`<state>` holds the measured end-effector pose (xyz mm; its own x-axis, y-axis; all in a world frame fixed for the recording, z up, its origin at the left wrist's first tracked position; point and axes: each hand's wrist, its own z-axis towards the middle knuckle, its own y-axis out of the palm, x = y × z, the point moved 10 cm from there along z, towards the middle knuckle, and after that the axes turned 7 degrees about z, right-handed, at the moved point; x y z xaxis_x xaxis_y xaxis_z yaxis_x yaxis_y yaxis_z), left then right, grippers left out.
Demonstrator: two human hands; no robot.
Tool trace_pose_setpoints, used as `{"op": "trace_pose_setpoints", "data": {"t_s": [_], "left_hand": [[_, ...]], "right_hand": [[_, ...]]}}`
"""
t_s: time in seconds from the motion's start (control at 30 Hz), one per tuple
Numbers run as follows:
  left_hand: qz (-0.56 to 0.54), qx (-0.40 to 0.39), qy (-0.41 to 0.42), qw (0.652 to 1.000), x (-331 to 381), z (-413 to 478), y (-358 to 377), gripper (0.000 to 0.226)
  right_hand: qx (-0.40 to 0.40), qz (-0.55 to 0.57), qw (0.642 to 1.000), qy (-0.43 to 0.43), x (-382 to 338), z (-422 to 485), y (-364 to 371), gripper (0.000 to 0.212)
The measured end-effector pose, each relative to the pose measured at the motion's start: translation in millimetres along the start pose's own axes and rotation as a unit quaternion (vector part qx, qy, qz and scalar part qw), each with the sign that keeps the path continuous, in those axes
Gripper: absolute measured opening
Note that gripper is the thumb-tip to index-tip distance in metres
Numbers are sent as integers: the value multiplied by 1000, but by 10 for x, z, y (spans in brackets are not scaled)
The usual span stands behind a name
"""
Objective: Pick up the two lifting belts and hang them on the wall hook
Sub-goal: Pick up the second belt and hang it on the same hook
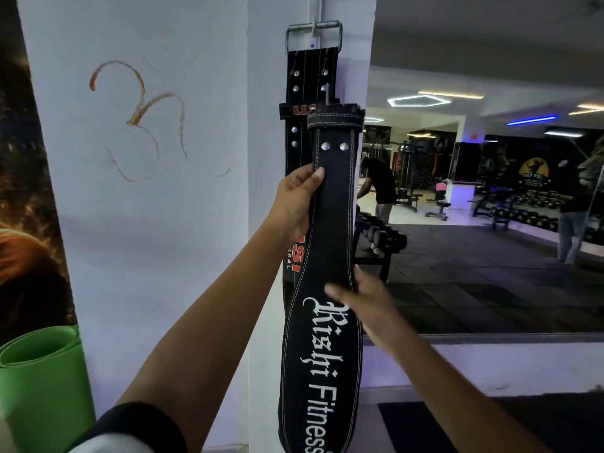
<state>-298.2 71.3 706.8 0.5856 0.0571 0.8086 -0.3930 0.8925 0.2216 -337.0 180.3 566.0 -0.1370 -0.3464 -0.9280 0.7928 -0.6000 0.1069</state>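
Front belt (pixel 330 243) hangs vertically, long axis twelve to six, over the rear belt (pixel 295 93) on the hook (pixel 313 27). Left hand (pixel 299 201) fingers grip its nine-o'clock edge; right hand (pixel 366 305) open, blurred, at three o'clock.

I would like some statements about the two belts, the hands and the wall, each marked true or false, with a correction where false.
1. One belt hangs by its metal buckle from the wall hook. True.
2. The left hand has a grip on the left edge of the front belt. True.
3. The front belt carries red lettering. False: its lettering is white; the red letters are on the rear belt.
4. The right hand is clamped around the buckle. False: it is low down by the wide part of the front belt, blurred, with fingers spread.
5. A rolled green mat stands at the lower left. True.
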Motion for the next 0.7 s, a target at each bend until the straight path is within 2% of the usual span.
{"op": "trace_pose_setpoints", "data": {"t_s": [0.1,0.27,0.43,0.53,0.63,0.7], "left_hand": [[-7,13,9,1000,58,30,-68,19],[-11,12,29,999,195,92,-41,18],[-16,11,52,998,301,73,-113,19],[-8,18,59,998,342,71,-158,19],[-5,18,64,998,380,61,-172,19],[4,18,70,997,359,35,-175,20]], "right_hand": [[-20,-16,998,63,440,-205,-89,27],[-7,48,998,43,363,-112,-92,27],[-27,-2,989,146,989,-383,-186,28],[-18,30,992,124,785,-250,-146,29],[-2,62,996,56,305,24,-31,39],[25,70,997,12,-49,211,16,35]]}}
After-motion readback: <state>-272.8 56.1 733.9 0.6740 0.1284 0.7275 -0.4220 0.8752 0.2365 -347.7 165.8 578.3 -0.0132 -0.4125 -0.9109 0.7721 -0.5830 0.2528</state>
